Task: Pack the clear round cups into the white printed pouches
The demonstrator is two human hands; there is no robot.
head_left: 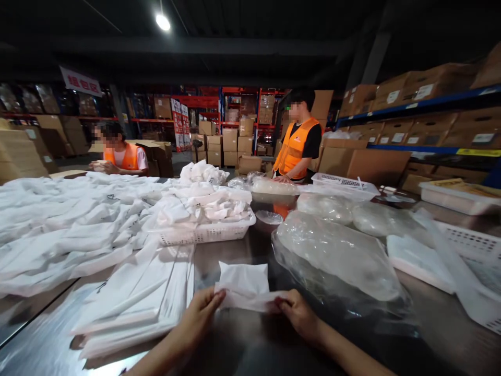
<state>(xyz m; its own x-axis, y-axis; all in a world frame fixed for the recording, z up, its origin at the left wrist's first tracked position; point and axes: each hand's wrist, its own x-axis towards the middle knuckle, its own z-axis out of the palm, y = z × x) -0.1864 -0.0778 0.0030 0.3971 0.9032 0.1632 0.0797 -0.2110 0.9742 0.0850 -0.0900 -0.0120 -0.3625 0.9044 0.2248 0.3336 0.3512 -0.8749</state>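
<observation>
Between my hands is a white bag point(245, 284), partly folded over, its upper flap standing up. My left hand point(203, 308) pinches its left end between thumb and fingers. At the other end, the thumb and fingers of my right hand point(297, 313) are closed on its corner. What the bag contains, if anything, cannot be seen. To the left of my left hand lies a stack of flat white bags point(136, 297). A clear plastic bag with pale contents point(336, 256) rests to the right, beyond my right hand.
A white perforated basket point(207, 233) heaped with white bags stands ahead. More white bags point(58, 224) cover the table's left side. White baskets point(469, 245) line the right. Two people in orange vests point(297, 143) are across the table, before shelves of cardboard boxes point(422, 83).
</observation>
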